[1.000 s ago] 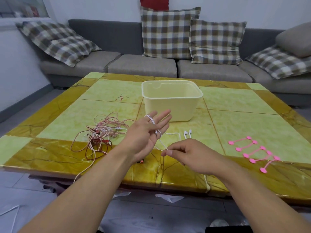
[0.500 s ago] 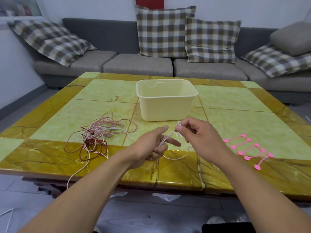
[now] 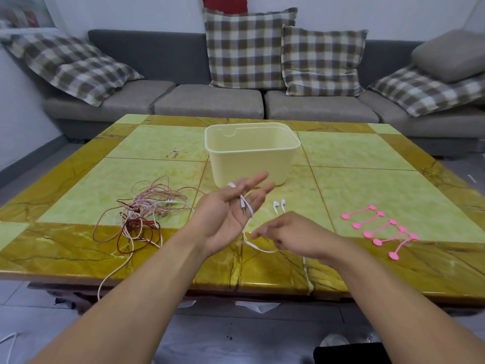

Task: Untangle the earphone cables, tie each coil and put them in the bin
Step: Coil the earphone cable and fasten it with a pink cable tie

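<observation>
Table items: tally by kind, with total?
Bin: 1
White earphone cable, wound on the left hand: 1
Tangled pile of pink and red cables: 1 pile, strands not countable
Pink ties: 5
Total: 8

The right hand holds the white cable's loose end.

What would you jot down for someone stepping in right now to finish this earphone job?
Left hand: palm up, fingers spread, white cable looped over them, plug lying in the palm.
Right hand: below it, pinching the same cable's loose run, mid-wrap.
White earbuds lie on the table between the hands and the bin.
Tangle of pink and red cables sits to the left, one strand hanging over the table edge.
Five pink ties wait on the right.
Done: white cable freed, coil started.
Left: finish the coil, tie it, bin it; then the tangle. No cables show in the bin.
</observation>
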